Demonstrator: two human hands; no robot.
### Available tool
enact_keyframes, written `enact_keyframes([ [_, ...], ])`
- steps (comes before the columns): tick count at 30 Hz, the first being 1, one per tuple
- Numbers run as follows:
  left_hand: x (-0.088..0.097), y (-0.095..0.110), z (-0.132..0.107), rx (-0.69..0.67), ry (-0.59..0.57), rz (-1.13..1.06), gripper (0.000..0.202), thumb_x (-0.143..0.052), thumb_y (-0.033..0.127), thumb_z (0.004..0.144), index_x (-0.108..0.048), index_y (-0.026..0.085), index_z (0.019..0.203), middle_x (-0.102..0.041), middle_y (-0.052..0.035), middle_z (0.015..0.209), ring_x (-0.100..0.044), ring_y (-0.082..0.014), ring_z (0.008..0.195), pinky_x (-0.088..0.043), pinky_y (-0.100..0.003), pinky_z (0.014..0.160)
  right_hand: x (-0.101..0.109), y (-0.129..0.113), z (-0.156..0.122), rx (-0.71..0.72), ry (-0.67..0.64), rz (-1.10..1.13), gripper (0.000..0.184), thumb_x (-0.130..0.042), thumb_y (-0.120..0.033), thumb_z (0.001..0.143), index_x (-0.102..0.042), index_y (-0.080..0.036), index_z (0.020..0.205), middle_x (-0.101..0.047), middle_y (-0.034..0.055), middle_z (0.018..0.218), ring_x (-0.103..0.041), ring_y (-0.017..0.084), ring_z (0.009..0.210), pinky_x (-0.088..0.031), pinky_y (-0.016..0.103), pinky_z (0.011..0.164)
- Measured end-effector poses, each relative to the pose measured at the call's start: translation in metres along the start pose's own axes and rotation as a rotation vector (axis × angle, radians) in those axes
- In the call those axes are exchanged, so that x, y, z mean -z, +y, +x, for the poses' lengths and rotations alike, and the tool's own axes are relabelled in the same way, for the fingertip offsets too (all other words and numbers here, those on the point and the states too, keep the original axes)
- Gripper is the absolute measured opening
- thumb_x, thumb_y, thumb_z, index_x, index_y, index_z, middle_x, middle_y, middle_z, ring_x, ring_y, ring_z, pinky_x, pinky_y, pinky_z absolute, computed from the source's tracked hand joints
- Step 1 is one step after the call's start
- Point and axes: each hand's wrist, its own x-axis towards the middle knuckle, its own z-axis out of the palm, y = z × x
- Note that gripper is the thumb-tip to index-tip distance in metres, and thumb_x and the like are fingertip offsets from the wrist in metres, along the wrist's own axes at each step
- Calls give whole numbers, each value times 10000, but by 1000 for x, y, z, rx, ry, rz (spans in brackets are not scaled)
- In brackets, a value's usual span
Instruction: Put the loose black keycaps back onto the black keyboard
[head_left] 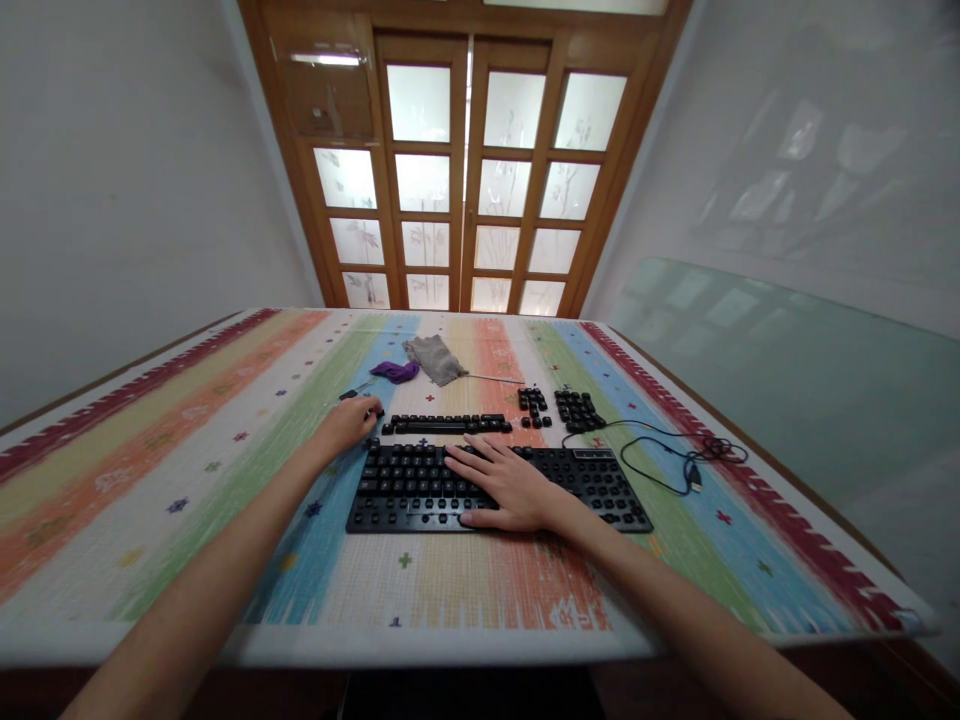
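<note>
A black keyboard (409,487) lies in front of me, with keycaps on its upper left rows and bare switches along its bottom row and right side. My right hand (506,485) rests on its middle, fingers spread. Beyond the keyboard's upper left corner, my left hand (356,420) is closed, fingertips pinched at a small black keycap (380,412). To the right of those fingertips stretches a row of loose keycaps with a long space bar (442,428). Two more groups of loose keycaps, a sparse one (532,402) and a denser one (576,410), lie behind the keyboard.
A grey cloth (435,360) and a purple cloth (395,372) lie farther back, near a thin rod (495,378). The keyboard's cable (675,450) is coiled at the right. A striped tablecloth (202,450) covers the table; a glass panel (787,370) leans at the right wall.
</note>
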Motion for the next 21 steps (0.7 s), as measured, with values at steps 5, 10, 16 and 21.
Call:
enact_keyframes([
  [5,7,-5,-6,-49,-28,36,236,-500,197,731,-734,214,758,-720,-68,835,-672,-227,834,-506,-309,845,0,-1,0,0,-2,1,824,-460,-686,925,-233,-243,1582,-216,43,1642,-133,317,1526,-151,521,1233],
  [10,18,-11,-15,-51,-49,38,197,-536,233,698,-733,232,694,-718,-85,893,-665,-270,924,-508,-349,888,-1,0,0,3,-2,-1,833,-461,-691,923,-216,-249,1585,-209,38,1645,-137,320,1524,-149,531,1232],
  [16,30,-4,-20,-108,-101,-49,198,-619,280,665,-762,253,799,-728,-45,1072,-645,-260,1049,-450,-351,1018,0,-1,0,-3,-7,-2,835,-460,-696,920,-238,-235,1580,-213,41,1644,-146,323,1522,-152,528,1233],
  [21,33,4,-21,-128,-149,-89,192,-636,351,702,-771,250,795,-748,-44,955,-660,-255,963,-455,-363,985,1,-2,0,-10,-10,2,830,-465,-695,919,-258,-232,1576,-226,41,1640,-147,332,1520,-157,532,1232],
])
